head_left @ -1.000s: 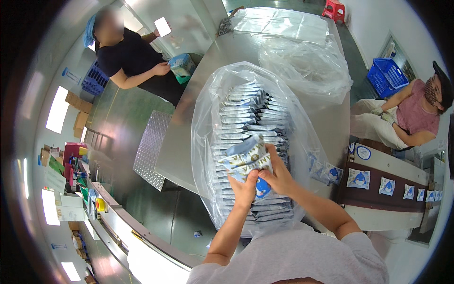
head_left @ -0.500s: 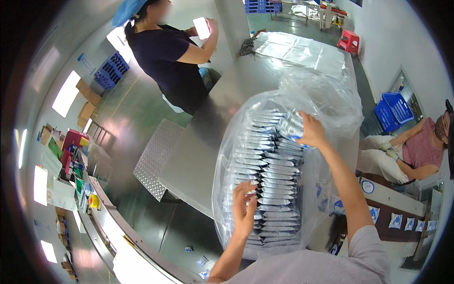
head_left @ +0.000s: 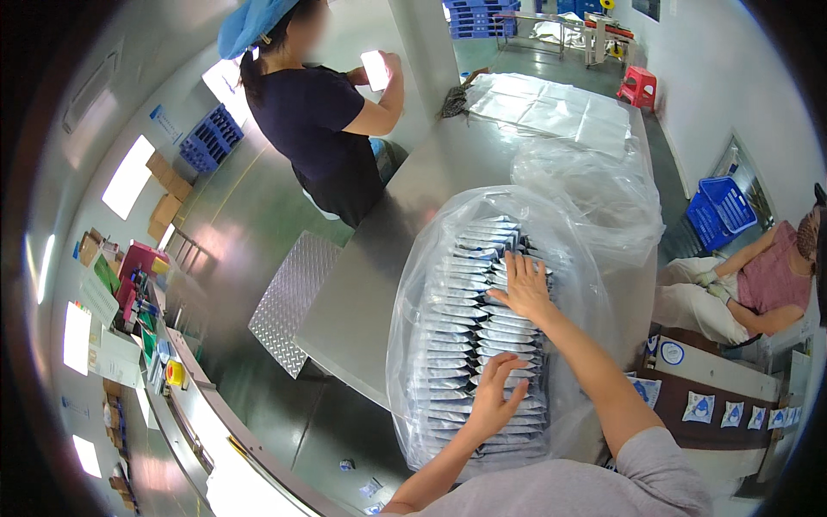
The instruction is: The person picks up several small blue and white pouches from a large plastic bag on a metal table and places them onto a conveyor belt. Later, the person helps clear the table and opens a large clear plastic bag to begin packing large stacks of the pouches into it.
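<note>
Two long rows of silver foil packets (head_left: 448,326) stand on edge, packed tightly side by side inside a large clear plastic bag (head_left: 412,297) on the metal table. My right hand (head_left: 527,287) lies with fingers spread on the upper part of the right-hand row, touching the packet tops and holding none. Lower down, my left hand (head_left: 496,398) hovers over or rests on the same row with its fingers apart and slightly curled; whether it touches the packets is unclear. The bag's mouth is spread open around the rows.
More clear plastic (head_left: 594,194) lies crumpled beyond the bag, with flat white sheets (head_left: 551,108) behind it. On the right, a conveyor (head_left: 672,405) carries small packets near a seated person (head_left: 767,276). A standing person (head_left: 319,129) holds a phone across the metal table (head_left: 353,319).
My right hand has let go of a foil packet at the far end of the right row and now lies flat on the row. My left hand has shifted right and nearer.
</note>
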Demonstrator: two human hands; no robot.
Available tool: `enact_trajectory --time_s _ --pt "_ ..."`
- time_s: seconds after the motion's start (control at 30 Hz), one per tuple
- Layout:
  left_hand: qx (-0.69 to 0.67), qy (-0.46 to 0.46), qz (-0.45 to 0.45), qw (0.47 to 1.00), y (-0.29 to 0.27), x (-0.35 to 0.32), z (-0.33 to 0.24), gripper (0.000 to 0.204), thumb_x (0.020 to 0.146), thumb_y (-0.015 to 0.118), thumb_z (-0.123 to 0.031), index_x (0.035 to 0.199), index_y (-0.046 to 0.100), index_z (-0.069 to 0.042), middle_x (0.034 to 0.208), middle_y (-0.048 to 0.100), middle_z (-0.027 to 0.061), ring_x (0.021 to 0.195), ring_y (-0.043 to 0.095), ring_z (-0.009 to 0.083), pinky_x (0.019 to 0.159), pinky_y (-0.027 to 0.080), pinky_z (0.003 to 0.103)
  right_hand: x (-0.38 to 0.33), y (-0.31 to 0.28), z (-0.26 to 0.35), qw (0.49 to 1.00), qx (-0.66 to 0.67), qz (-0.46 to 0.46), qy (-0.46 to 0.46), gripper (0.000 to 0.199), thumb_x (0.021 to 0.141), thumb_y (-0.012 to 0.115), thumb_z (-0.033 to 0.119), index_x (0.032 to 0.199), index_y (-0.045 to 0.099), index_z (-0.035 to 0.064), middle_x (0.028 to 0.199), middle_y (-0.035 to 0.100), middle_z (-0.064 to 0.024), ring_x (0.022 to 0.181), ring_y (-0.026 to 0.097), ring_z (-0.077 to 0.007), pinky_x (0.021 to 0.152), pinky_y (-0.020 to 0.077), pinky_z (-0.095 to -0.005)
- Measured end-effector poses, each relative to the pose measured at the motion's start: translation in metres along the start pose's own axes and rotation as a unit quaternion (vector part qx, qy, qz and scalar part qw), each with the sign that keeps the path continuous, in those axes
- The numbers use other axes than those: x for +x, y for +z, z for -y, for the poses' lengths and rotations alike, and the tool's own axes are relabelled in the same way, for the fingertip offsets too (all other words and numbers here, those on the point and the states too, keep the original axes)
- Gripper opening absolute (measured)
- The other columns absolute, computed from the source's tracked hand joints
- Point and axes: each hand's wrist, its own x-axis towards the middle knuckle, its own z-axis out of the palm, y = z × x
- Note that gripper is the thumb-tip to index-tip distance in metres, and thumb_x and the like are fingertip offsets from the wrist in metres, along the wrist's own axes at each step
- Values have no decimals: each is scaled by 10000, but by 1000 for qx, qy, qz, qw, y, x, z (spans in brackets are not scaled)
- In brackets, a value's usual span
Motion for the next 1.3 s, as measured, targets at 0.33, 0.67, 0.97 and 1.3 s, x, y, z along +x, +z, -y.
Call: enact_trajectory --time_s 0.33,0.67,0.97,1.3 --pt "53 75 110 990 25 -9 -28 335 841 609 -113 1159 530 -42 1226 462 160 1145 464 317 956 384 384 -96 -74 -17 968 250 -4 -19 584 876 510 477 1193 511 -13 1300 450 -210 1195 449 -315 963 361 -484" --pt "-118 -7 382 916 114 -31 -63 275 863 550 -43 1133 559 13 1172 528 138 1058 535 247 905 425 320 -334 -125 -173 860 369 -169 309 199 933 473 157 956 583 -8 914 623 -121 828 569 -216 752 436 -307" --pt "-300 -456 440 713 242 -91 -2 219 893 556 -145 1088 571 -46 1065 570 64 972 544 169 876 421 271 -453 -141 -311 856 295 -39 422 188 890 542 140 1013 609 15 966 642 -119 905 600 -236 786 459 -318" --pt "-263 -569 256 736 320 -102 116 331 799 666 -261 1023 531 -57 959 521 22 908 469 120 824 366 279 -342 -77 -351 891 259 352 123 571 674 754 87 1199 535 41 1211 545 -126 1101 526 -290 933 424 -369"
